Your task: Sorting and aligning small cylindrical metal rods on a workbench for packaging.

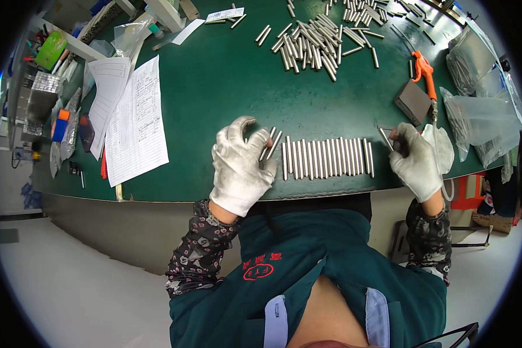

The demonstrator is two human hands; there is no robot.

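A row of slim metal pins [327, 158] lies side by side on the green table, close to its front edge. At the row's left end my left hand [238, 165], in a greyish-white glove, is closed on a couple of tilted metal pins [277, 143]. At the opposite end my right hand [416, 159], gloved the same way, pinches one slanted metal pin [385, 140] between thumb and fingers. A bare fingertip shows at each glove. My palms are turned down, hiding part of the grip.
Loose pins [313, 46] are heaped at the back. To the right are an orange air blow gun [425, 72], a dark block [413, 102], white cloth [443, 148] and clear bags [481, 124]. Printed sheets [136, 124] lie left, beside a cluttered shelf [78, 43].
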